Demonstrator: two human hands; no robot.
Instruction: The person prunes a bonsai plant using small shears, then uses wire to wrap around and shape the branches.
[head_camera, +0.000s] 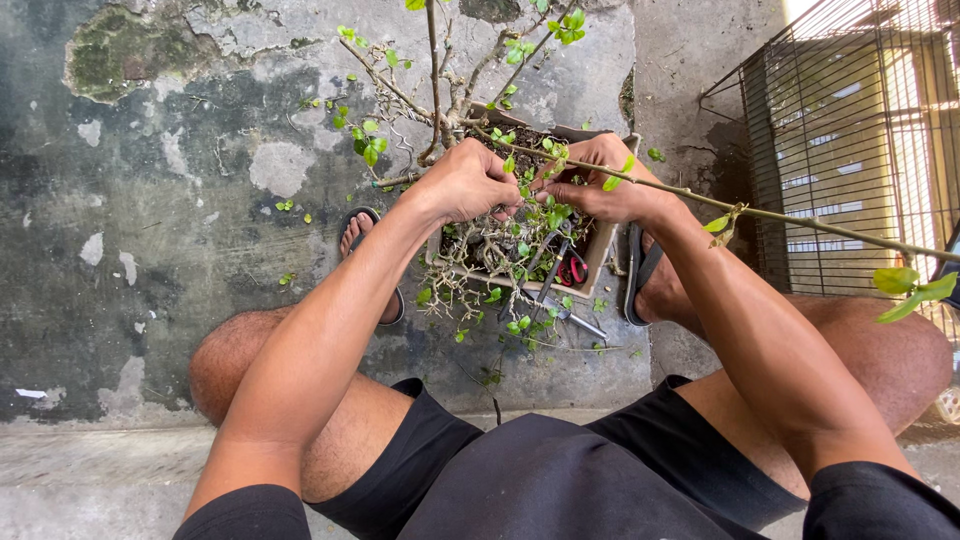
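Head view: left hand and right hand meet at upper centre of frame, fingers pinched together on a thin branch above the potted shrub. Judgement: support the twig close to the pinch, bend slowly. Both forearms extended, wrists flexed downward.

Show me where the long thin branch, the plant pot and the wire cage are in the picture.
long thin branch (800, 222), head view, bare middle of the stem.
plant pot (603, 245), head view, its right wall.
wire cage (850, 130), head view, its front bars.
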